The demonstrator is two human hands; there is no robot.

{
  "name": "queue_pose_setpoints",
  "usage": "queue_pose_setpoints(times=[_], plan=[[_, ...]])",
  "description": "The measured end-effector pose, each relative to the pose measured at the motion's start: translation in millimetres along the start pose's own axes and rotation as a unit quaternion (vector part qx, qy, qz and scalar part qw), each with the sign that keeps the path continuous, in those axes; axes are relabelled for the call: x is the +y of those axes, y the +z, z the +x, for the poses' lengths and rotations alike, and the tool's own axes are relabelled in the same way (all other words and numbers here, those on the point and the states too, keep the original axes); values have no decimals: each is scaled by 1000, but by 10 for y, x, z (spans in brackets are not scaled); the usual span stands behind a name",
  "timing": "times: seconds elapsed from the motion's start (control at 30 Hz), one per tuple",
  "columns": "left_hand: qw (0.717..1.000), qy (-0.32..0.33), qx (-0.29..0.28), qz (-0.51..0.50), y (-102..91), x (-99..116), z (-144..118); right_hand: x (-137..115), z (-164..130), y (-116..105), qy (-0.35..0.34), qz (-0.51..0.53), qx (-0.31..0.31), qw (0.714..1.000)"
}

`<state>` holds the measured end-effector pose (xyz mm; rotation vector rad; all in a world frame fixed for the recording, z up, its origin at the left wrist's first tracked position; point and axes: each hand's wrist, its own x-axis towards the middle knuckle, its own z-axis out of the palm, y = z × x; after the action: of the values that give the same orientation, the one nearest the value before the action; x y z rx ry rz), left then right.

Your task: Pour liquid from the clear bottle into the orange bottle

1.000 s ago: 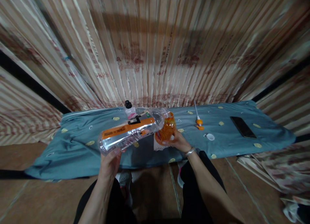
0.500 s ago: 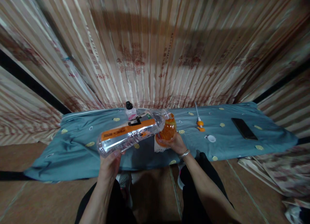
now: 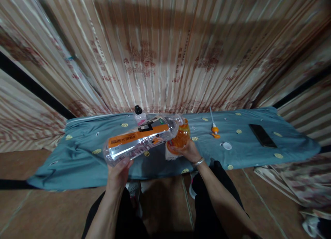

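Observation:
My left hand (image 3: 118, 172) grips the bottom end of a large clear plastic bottle (image 3: 137, 140) with an orange label, held almost on its side with its mouth to the right. That mouth meets the top of a smaller orange bottle (image 3: 179, 138), which my right hand (image 3: 188, 151) holds upright on the blue patterned cloth (image 3: 77, 152). A silver bracelet circles my right wrist. Both bottles are above the cloth's front middle.
A small bottle with a black cap (image 3: 139, 115) stands behind the clear one. To the right on the cloth lie an orange pump head with a white tube (image 3: 214, 128), a white cap (image 3: 227, 146) and a dark phone (image 3: 262, 135). Striped curtain behind; folded fabric on the floor at right.
The clear bottle's bottom end has dipped slightly and the view shifted a little; both hands keep their holds and the two bottles stay mouth to mouth.

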<state>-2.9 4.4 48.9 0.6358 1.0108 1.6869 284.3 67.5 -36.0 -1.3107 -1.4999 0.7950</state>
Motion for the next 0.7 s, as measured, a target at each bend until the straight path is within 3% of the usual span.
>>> queue_pose_setpoints(times=[0.3,0.43,0.7], plan=[[999,-7,-32,17,-98,-43,13,-93,1,-16,22,56,-10,998],[999,-10,-6,33,-66,-31,-22,-77,0,1,27,47,-4,999],[998,-7,-33,48,-24,23,-50,-60,-13,6,26,-6,16,1000]])
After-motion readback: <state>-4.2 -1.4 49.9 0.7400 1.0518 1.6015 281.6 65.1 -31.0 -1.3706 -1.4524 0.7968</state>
